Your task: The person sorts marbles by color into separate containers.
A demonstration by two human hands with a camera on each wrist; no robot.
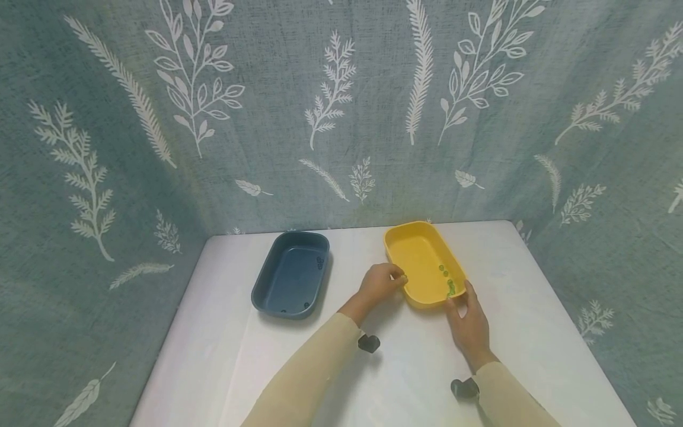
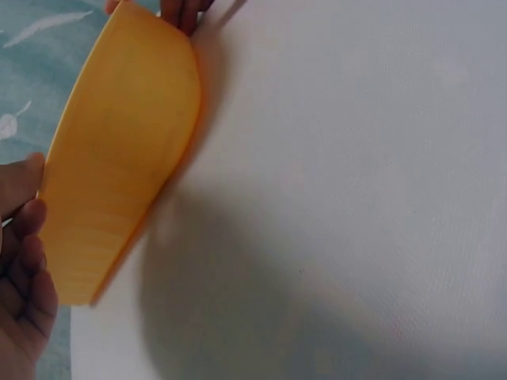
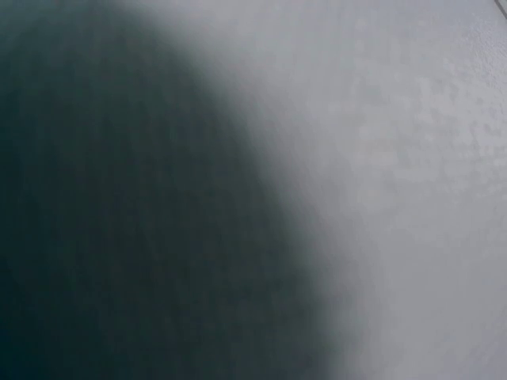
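Observation:
A yellow tray stands toward the back right of the white table. My left hand grips its left rim between thumb and fingers, where a small greenish spot shows at the fingertips. My right hand holds the near right corner, thumb at the front rim and fingers along the right side. Several small round green pieces lie inside, mostly by that corner. The left wrist view shows the tray's outer wall, with curled left fingers against it. Only blurred dark and pale areas appear in the right wrist view.
To the left stands a dark blue tray with several small dark round pieces along its right side and near end. Patterned green cloth hangs behind the white table and along both sides.

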